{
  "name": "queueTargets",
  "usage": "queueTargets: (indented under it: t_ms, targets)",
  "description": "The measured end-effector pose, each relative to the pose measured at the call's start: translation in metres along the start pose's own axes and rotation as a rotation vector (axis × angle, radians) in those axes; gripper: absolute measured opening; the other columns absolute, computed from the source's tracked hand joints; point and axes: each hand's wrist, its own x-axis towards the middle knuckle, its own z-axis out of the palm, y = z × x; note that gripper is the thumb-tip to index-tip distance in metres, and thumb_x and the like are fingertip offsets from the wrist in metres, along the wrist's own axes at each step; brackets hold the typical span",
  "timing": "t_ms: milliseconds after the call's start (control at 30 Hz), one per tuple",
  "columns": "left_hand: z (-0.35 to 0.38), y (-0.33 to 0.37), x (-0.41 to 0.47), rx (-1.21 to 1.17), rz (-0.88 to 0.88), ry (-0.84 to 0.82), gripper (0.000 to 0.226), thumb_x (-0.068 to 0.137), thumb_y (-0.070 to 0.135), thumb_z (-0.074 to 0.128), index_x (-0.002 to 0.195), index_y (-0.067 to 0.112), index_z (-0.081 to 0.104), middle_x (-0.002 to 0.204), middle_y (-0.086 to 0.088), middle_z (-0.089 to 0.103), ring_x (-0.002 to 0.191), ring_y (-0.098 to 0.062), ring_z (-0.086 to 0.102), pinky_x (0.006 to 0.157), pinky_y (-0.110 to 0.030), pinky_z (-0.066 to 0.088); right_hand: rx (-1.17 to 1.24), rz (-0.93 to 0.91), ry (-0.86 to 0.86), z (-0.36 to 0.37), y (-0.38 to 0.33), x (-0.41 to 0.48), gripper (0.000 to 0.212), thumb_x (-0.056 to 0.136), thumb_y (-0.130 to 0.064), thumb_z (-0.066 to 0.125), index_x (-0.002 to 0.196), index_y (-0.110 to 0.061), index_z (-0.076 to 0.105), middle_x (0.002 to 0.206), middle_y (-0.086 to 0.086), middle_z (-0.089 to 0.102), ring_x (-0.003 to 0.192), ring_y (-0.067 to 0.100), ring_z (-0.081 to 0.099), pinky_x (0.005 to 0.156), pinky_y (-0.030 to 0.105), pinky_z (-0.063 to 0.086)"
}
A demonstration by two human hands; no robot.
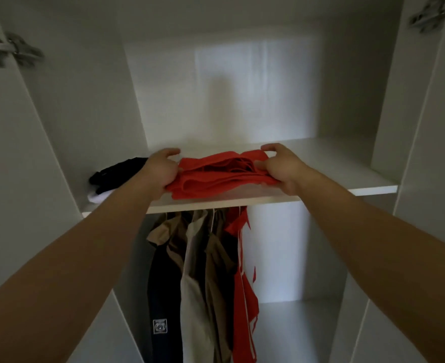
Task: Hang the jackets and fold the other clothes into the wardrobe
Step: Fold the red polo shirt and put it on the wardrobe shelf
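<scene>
Left hand [161, 170], right hand [281, 167], each grip pinching folded red garment [216, 178], on shelf [341, 166]

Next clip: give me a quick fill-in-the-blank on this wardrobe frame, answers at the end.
1. The folded garment gripped by the left hand and the right hand is ____ in colour.
2. It rests on the shelf, to the ____ of the black clothes.
3. The jackets hang ____ that shelf.

Missing words: red; right; below.
</scene>
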Motion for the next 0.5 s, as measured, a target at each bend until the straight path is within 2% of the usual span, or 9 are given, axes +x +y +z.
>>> queueTargets:
  t_ms: [67,133,200,267,333,367,433,500]
  targets:
    - [0.009,-0.004,0.027,0.062,0.111,0.06,0.044,0.093,-0.017,0.039,0.092,0.011,0.072,0.109,-0.021,0.07,0.081,-0.027,0.07,0.061,-0.028,0.06,-0.019,0.016,0.006,0.01,0.005,0.017,0.046,0.094,0.001,0.062,0.131,-0.023,0.049,0.105,0.016,0.067,0.059,0.018,0.067,0.047,0.028,0.054]
    - [0.014,-0.01,0.048,0.176,0.196,0.12,0.053,0.089,-0.018,0.031,0.08,0.013,0.073,0.111,-0.021,0.07,0.095,-0.032,0.068,0.083,-0.037,0.06,-0.031,0.004,0.021,0.016,0.01,0.033,0.045,0.095,0.002,0.06,0.132,-0.022,0.05,0.107,0.016,0.066,0.066,0.02,0.067,0.051,0.03,0.057]
    - [0.014,-0.015,0.07,0.405,0.286,0.185,0.05,0.088,-0.013,0.032,0.093,0.012,0.076,0.12,-0.016,0.068,0.109,-0.031,0.063,0.1,-0.038,0.051,-0.082,-0.027,0.038,0.022,0.015,0.049,0.043,0.096,0.001,0.058,0.132,-0.021,0.051,0.104,0.014,0.066,0.071,0.021,0.067,0.06,0.033,0.06]
    - [0.014,-0.02,0.084,0.733,0.321,0.171,0.04,0.093,-0.003,0.039,0.113,0.01,0.071,0.13,-0.014,0.063,0.117,-0.031,0.059,0.102,-0.034,0.045,-0.397,-0.134,0.05,0.024,0.022,0.064,0.041,0.095,-0.006,0.057,0.134,-0.019,0.052,0.105,0.008,0.064,0.074,0.017,0.063,0.066,0.029,0.057]
    - [0.017,-0.026,0.091,0.986,0.358,0.104,0.033,0.101,0.028,0.045,0.128,0.015,0.061,0.142,-0.015,0.053,0.126,-0.033,0.052,0.102,-0.037,0.041,-0.809,-0.239,0.013,0.028,0.03,0.075,0.042,0.096,-0.02,0.058,0.137,-0.018,0.051,0.121,0.01,0.061,0.093,0.022,0.063,0.079,0.031,0.053]
    - [0.019,-0.029,0.093,1.059,0.396,0.034,0.048,0.1,0.052,0.043,0.136,0.022,0.055,0.151,-0.012,0.044,0.134,-0.033,0.044,0.109,-0.041,0.036,-0.937,-0.292,0.009,0.031,0.032,0.079,0.043,0.097,-0.03,0.057,0.138,-0.019,0.052,0.127,0.009,0.058,0.107,0.026,0.059,0.092,0.038,0.05]
    - [0.023,-0.033,0.091,1.174,0.53,-0.152,0.087,0.078,0.092,0.03,0.149,0.041,0.035,0.162,0.004,0.027,0.147,-0.031,0.025,0.119,-0.054,0.02,-0.989,-0.408,-0.023,0.035,0.032,0.08,0.046,0.097,-0.051,0.052,0.133,-0.023,0.057,0.127,0.002,0.059,0.117,0.027,0.055,0.1,0.047,0.045]
    - [0.023,-0.038,0.087,1.327,0.654,-0.257,0.103,0.064,0.101,0.029,0.151,0.047,0.022,0.159,0.013,0.03,0.146,-0.027,0.024,0.118,-0.057,0.019,-0.973,-0.46,-0.185,0.036,0.031,0.081,0.054,0.091,-0.066,0.051,0.13,-0.03,0.057,0.125,-0.004,0.062,0.114,0.022,0.058,0.1,0.045,0.046]
